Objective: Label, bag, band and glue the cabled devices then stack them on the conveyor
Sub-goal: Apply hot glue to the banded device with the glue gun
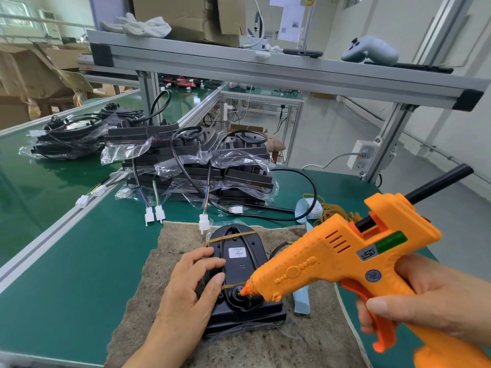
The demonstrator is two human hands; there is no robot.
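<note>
1. A person's left hand (191, 285) steadies a black cabled device (247, 264). The device lies in clear plastic on a brown cloth mat (159, 301) at the near side of the green desk (66, 274). Fingers and thumb bend over its 9 o'clock side, the grip closed on the housing.
2. At 4 o'clock of the device, the right hand (425, 301) has its grip wrapped round the handle of an orange glue gun (345, 261), fingers on the trigger. The nozzle (245, 288) meets the cable socket at the device's near end, and a black glue stick (438, 181) juts from the gun's back.
3. Rubber bands (231, 236) cross the device, and a white label (237, 252) sits on its back.
4. At 12 o'clock of the mat, bagged devices (202, 166) lie stacked on the desk with white plugs trailing. More stacks (66, 139) rest on the green conveyor (39, 181) at 10 o'clock.
5. Loose rubber bands (334, 211) and a blue label strip (305, 208) lie at 2 o'clock.
</note>
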